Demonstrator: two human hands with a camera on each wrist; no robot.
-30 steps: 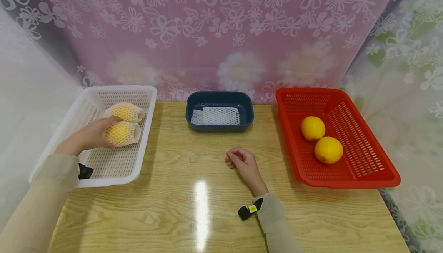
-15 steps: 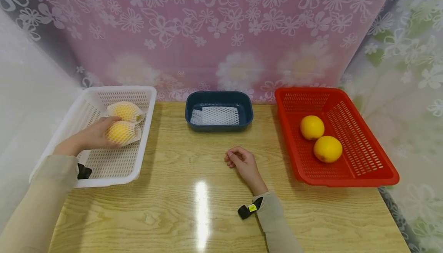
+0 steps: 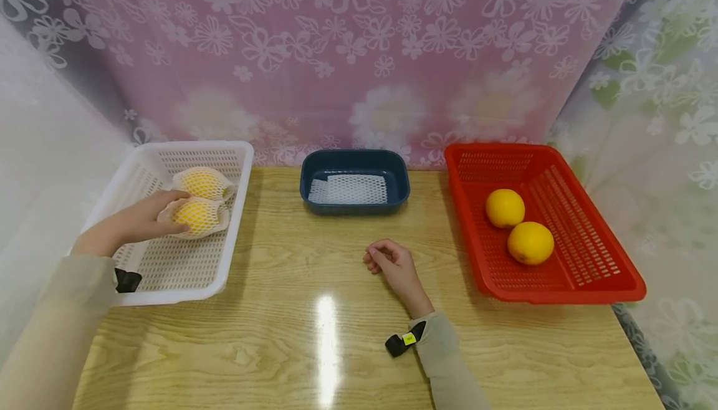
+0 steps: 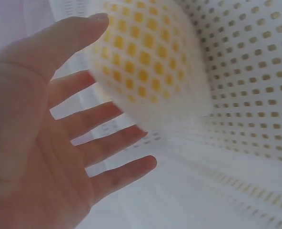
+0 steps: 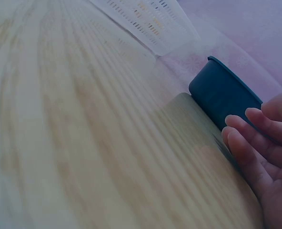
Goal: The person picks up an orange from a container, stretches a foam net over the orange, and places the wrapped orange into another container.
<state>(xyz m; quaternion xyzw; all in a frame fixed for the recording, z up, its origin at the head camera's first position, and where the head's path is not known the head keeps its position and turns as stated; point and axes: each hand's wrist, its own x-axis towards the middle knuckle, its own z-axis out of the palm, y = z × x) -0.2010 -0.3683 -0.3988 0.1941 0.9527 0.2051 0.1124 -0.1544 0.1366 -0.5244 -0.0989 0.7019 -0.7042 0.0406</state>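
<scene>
My left hand (image 3: 137, 218) is over the white basket (image 3: 238, 223), its fingers spread and nearly straight beside an orange in a white foam net (image 3: 196, 217). In the left wrist view, the thumb and fingertips are at the edge of that netted orange (image 4: 141, 57), and the palm holds nothing. A second netted orange (image 3: 203, 184) lies just behind it in the same basket. My right hand (image 3: 395, 266) rests on the wooden table with loosely curled fingers and nothing in them. The right wrist view shows its fingers (image 5: 248, 152) in front of the dark blue box (image 5: 222, 93).
A dark blue box (image 3: 353, 209) stands at the back middle, with white foam nets (image 3: 357, 189) lying flat inside. On the right, a red basket (image 3: 488, 273) holds two bare oranges (image 3: 530, 243). A flowered curtain (image 3: 359, 55) hangs behind the table.
My left hand has drawn back slightly to the left and its fingers have loosened from the near netted orange, which stays in the white basket. The right hand has not moved.
</scene>
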